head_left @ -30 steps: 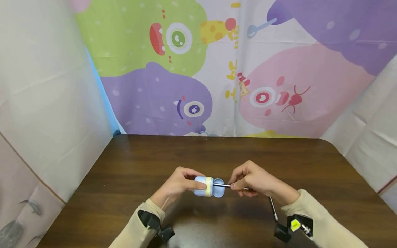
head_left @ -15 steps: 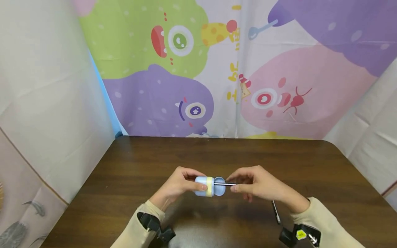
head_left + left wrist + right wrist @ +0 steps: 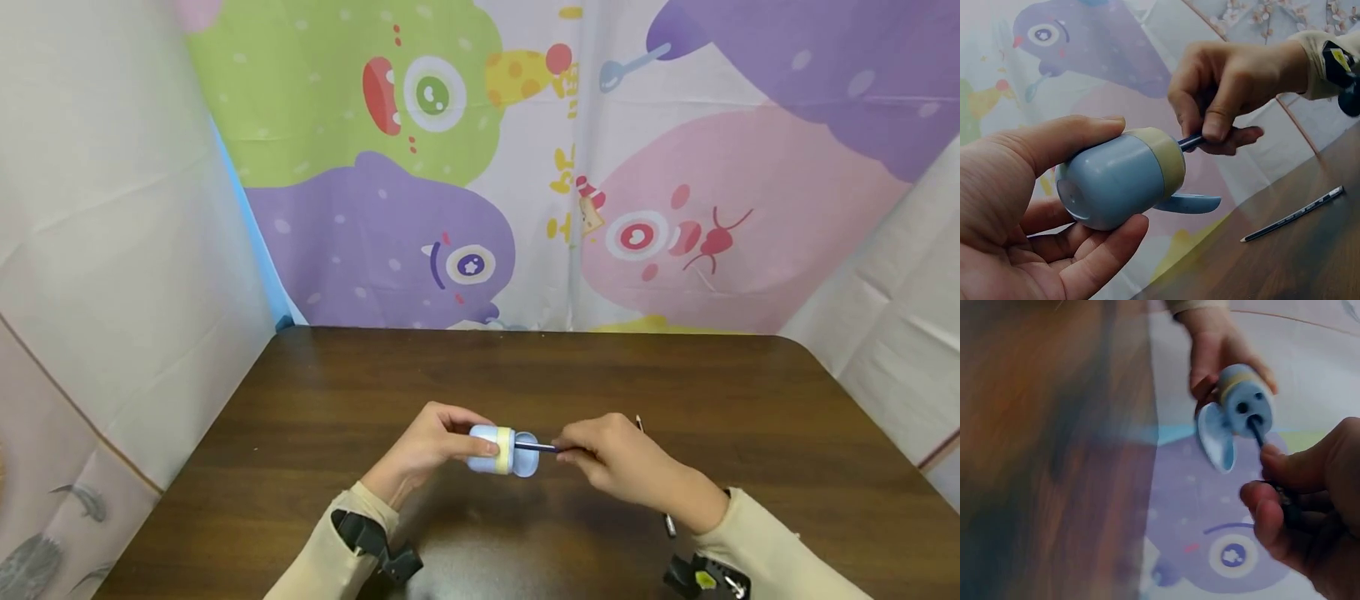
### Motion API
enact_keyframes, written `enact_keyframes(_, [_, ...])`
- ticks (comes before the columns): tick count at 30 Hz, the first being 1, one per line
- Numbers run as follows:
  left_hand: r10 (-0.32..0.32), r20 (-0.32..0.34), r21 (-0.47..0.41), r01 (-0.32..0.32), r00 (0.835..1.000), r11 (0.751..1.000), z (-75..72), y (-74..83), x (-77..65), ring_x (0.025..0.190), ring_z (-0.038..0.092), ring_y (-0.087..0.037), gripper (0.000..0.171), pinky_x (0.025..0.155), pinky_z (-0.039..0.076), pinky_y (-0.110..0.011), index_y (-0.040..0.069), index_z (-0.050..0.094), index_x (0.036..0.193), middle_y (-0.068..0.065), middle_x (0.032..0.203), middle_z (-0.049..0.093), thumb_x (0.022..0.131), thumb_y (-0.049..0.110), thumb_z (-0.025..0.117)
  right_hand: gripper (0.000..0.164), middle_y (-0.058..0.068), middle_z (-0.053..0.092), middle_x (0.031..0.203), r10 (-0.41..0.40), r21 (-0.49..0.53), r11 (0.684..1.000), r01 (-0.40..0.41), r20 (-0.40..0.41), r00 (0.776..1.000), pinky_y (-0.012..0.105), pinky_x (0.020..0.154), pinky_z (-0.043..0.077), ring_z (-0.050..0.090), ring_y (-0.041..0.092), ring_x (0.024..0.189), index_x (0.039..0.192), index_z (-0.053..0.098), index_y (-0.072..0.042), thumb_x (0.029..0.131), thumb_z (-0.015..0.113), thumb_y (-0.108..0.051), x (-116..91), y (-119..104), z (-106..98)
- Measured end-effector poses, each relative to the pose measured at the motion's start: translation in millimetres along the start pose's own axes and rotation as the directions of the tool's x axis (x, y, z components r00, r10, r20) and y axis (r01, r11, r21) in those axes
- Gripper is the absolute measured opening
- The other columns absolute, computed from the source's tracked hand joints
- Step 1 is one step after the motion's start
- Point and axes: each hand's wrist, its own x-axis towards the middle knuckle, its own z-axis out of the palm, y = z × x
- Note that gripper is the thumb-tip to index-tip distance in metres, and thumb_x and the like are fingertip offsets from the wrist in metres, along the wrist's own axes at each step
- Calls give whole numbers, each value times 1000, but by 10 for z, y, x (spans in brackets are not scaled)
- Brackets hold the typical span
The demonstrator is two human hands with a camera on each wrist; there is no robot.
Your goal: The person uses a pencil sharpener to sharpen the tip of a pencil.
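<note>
A light blue pencil sharpener (image 3: 1116, 178) with a pale yellow band lies on its side in my left hand (image 3: 431, 442), gripped between thumb and fingers above the table. Its flip lid (image 3: 1216, 437) hangs open on the side facing my right hand. Three holes show in the end face in the right wrist view. A dark pencil (image 3: 536, 447) is in one of them, its tip hidden inside. My right hand (image 3: 618, 458) pinches the pencil's shaft between thumb and fingers, close to the sharpener, with the back of the hand turned up.
A second dark pencil (image 3: 1294, 214) lies on the brown wooden table (image 3: 360, 375), partly behind my right hand in the head view. A cartoon-printed cloth (image 3: 540, 275) hangs along the table's far edge. Pale cloth walls stand at both sides.
My right hand loosened its fingers on the pencil, shifting slightly right, then pinched it again with the wrist rolled over. My left hand and the sharpener stay nearly still.
</note>
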Motion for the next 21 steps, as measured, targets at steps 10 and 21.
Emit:
enact_keyframes(10, [51, 53, 10, -52, 997, 999, -25, -2, -4, 69, 61, -11, 40, 60, 53, -23, -24, 63, 103, -2, 78, 69, 76, 0, 80, 16, 3, 58, 61, 378, 618, 443, -649, 528, 760, 21, 38, 44, 52, 5, 43, 92, 64, 15, 93, 59, 0, 100, 74, -183])
enact_keyframes(21, [70, 64, 38, -73, 995, 997, -75, 22, -13, 70, 62, -12, 40, 62, 53, -24, -21, 65, 104, -3, 82, 71, 75, 2, 81, 35, -2, 60, 67, 158, 726, 167, -667, 649, 745, 16, 41, 45, 53, 0, 46, 111, 49, 30, 100, 48, -3, -16, 299, -237])
